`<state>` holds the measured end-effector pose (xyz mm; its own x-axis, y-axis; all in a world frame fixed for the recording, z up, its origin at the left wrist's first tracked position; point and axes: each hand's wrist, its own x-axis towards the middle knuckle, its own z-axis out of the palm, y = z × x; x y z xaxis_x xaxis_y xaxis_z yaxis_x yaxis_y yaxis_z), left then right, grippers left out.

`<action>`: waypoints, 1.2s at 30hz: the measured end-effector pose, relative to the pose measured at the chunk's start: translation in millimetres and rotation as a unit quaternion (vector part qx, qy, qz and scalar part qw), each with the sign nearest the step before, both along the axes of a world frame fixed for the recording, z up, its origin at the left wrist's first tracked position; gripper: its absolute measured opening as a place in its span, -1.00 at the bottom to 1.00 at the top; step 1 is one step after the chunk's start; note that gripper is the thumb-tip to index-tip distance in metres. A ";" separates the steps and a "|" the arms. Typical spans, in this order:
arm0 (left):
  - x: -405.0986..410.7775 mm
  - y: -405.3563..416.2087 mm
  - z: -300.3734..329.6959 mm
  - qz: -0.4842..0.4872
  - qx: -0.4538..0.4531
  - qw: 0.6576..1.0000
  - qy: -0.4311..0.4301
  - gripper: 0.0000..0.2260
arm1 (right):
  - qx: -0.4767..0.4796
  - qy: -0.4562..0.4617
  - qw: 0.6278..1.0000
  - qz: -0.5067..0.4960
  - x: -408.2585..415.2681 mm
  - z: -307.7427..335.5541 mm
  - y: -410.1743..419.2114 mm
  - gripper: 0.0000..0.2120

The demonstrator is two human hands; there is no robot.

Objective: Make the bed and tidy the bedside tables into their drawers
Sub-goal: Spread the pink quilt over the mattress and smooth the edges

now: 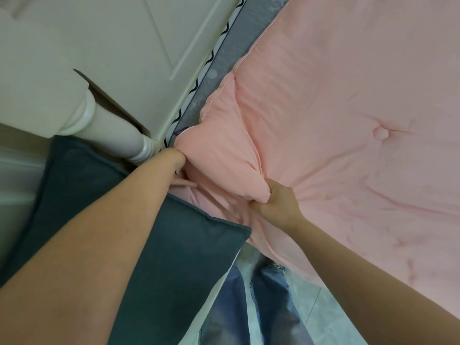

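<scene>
A pink quilted duvet [336, 108] covers the bed and fills the right side of the view. My right hand [275, 202] grips a bunched fold of the duvet near its corner. My left hand [178, 161] reaches under the duvet's corner by the headboard post; its fingers are mostly hidden in the fabric. A dark teal pillow [119, 207] lies under my left forearm, at the left of the duvet. A strip of grey mattress [224, 53] shows along the duvet's upper-left edge.
A cream headboard [99, 41] with a turned post [119, 135] stands at the upper left. My legs in blue jeans [249, 307] stand on a pale tiled floor [323, 310] beside the bed.
</scene>
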<state>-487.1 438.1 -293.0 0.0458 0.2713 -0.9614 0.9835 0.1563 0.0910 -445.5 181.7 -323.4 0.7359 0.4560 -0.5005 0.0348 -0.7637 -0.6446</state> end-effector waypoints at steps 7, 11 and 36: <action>-12.3 18.8 -38.5 0.317 0.012 0.948 -0.034 -0.51 | -0.122 0.044 0.980 0.152 14.7 1.0 20.2 -0.48; 4.7 -16.9 19.3 0.326 0.024 0.935 -0.140 -0.65 | -0.145 0.064 0.974 0.162 16.4 6.4 22.7 -0.37; 34.9 -5.8 -29.8 -0.334 0.321 0.878 -0.119 -0.31 | -0.097 -0.004 0.987 -0.130 23.9 -9.6 13.7 -0.61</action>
